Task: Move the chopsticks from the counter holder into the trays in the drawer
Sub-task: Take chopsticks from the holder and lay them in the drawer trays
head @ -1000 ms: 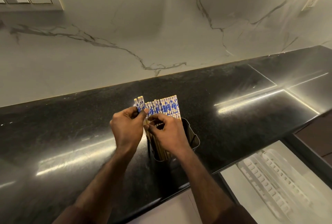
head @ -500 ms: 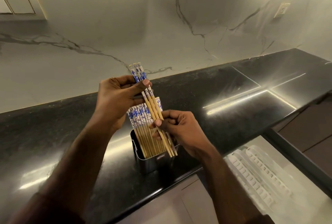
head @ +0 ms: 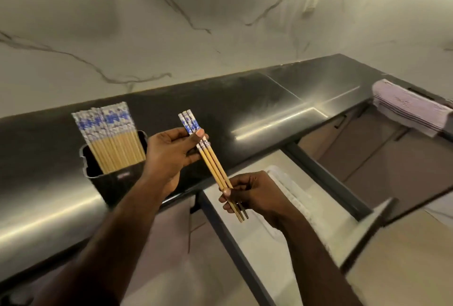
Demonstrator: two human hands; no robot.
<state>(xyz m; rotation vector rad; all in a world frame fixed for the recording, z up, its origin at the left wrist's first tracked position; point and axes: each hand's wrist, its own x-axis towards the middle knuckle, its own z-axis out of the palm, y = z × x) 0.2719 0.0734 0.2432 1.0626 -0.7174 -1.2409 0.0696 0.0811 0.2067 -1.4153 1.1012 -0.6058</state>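
Three wooden chopsticks (head: 213,164) with blue-and-white tops are held between both hands, above the counter's front edge. My left hand (head: 171,156) pinches their patterned upper ends. My right hand (head: 255,195) grips their thin lower tips over the open drawer (head: 247,207). A black holder (head: 117,175) stands on the dark counter (head: 257,109) to the left, packed with several more chopsticks (head: 110,136) that lean left. A white plastic tray (head: 291,190) lies in the drawer, largely hidden behind my right hand.
The drawer's dark front rail (head: 365,229) juts out at the right. A folded pale towel (head: 411,109) hangs over the counter edge at far right. A marble wall (head: 171,23) backs the counter, with a socket (head: 310,4) on it.
Three chopsticks have come up out of the holder and moved right and toward me, now over the drawer. The view has swung right, so the holder sits further left.
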